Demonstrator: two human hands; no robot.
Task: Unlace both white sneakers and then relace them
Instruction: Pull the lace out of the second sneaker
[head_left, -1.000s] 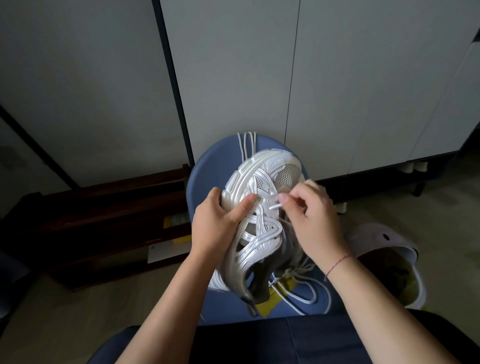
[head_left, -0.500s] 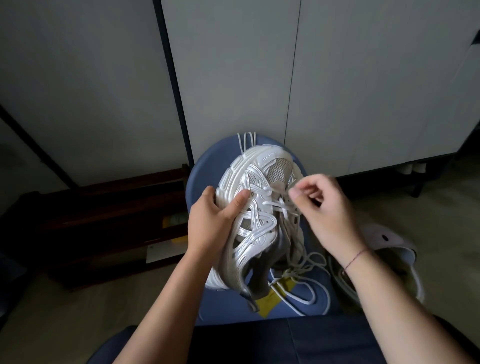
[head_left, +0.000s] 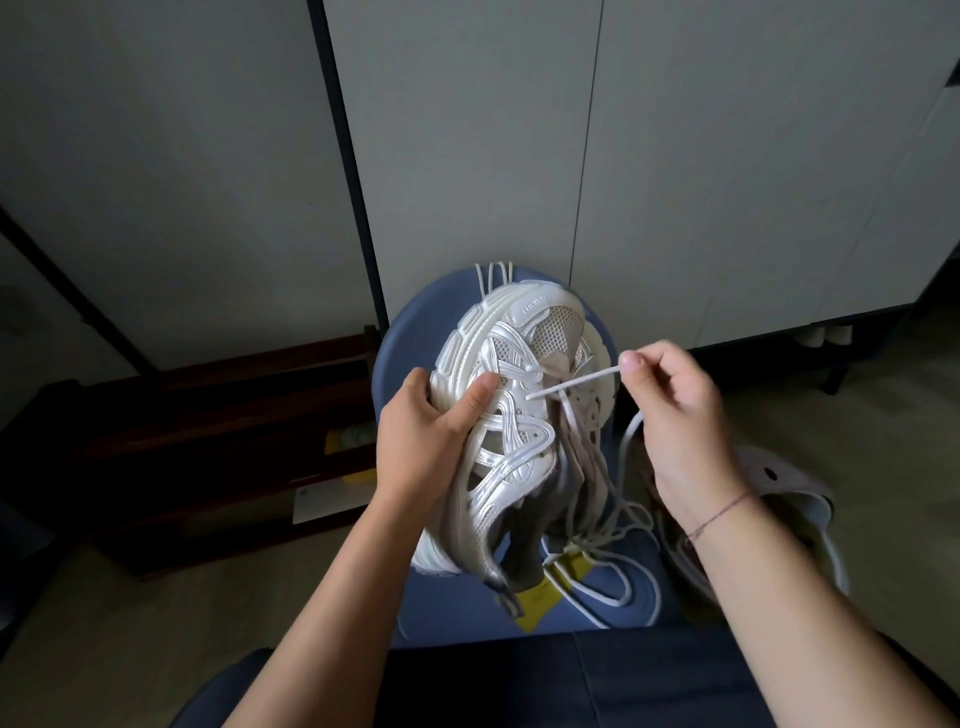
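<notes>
1. White with silvery overlays, 1 sneaker (head_left: 519, 426) lay tipped on its side on a round blue seat (head_left: 405, 338), its toe pointing away from the person and its heel toward the lap.
2. The left hand (head_left: 415, 457) gripped the sneaker from the sole side. The thumb pressed across the upper, and the other fingers were curled round the sole, mostly out of sight.
3. The right hand (head_left: 675, 415) was raised just to the right of the sneaker, not touching it. Its thumb and forefinger were clamped together on the tip of a white lace (head_left: 571, 383), and the remaining fingers were curled into the palm.
4. From that pinch the lace ran taut, leftward and slightly down, to an eyelet near the front of the upper.
5. Slack lengths of lace trailed down the open tongue side and lay in loops on the seat near the heel, crossing a yellow tag (head_left: 540, 603).
6. 3 more strands of lace showed at the far rim of the seat, beyond the toe.
7. A thin red thread (head_left: 722, 512) circled the right wrist.
8. A pale pink clog (head_left: 779, 478) sat on the floor (head_left: 104, 623) right of the seat, partly hidden behind the right forearm.
9. A dark wooden rack (head_left: 234, 415) stood left of the seat, with grey cabinet doors (head_left: 467, 156) behind.
10. Dark trousers (head_left: 571, 680) filled the bottom edge.
</notes>
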